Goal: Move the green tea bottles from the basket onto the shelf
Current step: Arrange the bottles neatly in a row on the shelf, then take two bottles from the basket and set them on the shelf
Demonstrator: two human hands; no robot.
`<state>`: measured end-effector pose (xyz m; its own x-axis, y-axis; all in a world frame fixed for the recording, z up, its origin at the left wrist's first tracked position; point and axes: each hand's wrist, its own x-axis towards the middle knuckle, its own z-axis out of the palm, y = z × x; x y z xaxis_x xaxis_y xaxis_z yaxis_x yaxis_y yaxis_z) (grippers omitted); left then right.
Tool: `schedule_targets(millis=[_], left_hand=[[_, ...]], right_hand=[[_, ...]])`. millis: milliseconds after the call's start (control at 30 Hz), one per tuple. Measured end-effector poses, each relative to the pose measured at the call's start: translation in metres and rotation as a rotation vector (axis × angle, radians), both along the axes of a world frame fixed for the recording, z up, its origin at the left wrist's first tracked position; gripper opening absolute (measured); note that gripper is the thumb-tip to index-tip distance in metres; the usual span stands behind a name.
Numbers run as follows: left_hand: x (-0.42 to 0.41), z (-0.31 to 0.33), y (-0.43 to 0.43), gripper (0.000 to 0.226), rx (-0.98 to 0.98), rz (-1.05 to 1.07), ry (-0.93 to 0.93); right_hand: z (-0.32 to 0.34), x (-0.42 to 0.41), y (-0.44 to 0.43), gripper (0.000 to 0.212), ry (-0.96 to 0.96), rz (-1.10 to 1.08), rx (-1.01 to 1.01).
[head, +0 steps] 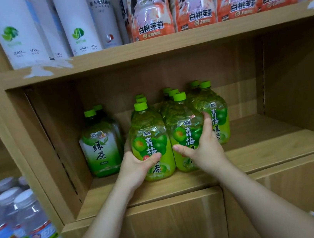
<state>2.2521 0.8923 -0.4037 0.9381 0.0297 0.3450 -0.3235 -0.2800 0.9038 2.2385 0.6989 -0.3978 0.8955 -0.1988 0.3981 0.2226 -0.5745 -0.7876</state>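
Note:
Several green tea bottles with green caps stand in rows on the middle wooden shelf [258, 157]. My left hand [138, 163] grips the front left bottle [148, 132] low down, thumb across its label. My right hand [204, 148] holds the front middle bottle [183, 123] beside it, thumb on the label and fingers round its right side. Another row of the same bottles [216, 110] stands just to the right. Two darker green tea bottles [100, 145] stand at the left of the shelf. The basket is out of view.
The right half of the shelf is bare wood. Above, a shelf holds white bottles [16, 31] and orange-labelled peach drinks [192, 3]. Water bottles [33, 223] fill the lower left compartment. Closed cabinet doors [177, 227] lie below the shelf.

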Motion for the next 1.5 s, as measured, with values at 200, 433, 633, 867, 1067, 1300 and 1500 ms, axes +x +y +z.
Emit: schedule_targets(millis=[200,433,633,867,1067,1300,1500], left_hand=[[-0.028,0.015,-0.022,0.105,0.651,0.395,-0.49],[-0.03,0.025,-0.022,0.088,1.009,0.458,-0.491],[-0.037,0.033,-0.037,0.088,1.199,0.504,-0.421],[-0.071,0.048,-0.086,0.046,0.957,0.151,-0.84],[-0.096,0.035,-0.217,0.019,0.66,-0.385,-0.978],[-0.141,-0.02,-0.384,0.019,0.412,-0.844,-0.713],[-0.185,-0.092,-0.499,0.018,0.556,-1.199,-0.503]], right_hand=[[0.01,-0.019,-0.006,0.111,-0.054,-0.012,-0.126],[0.014,-0.028,-0.01,0.103,0.029,0.055,-0.323],[0.024,-0.041,-0.027,0.101,0.085,0.192,-0.263],[0.05,-0.125,-0.116,0.042,0.038,0.102,-0.334],[0.055,-0.212,-0.217,0.028,0.194,-0.145,-0.507],[0.007,-0.319,-0.335,0.02,0.402,-0.505,-0.411],[-0.081,-0.394,-0.416,0.01,0.403,-0.789,0.11]])
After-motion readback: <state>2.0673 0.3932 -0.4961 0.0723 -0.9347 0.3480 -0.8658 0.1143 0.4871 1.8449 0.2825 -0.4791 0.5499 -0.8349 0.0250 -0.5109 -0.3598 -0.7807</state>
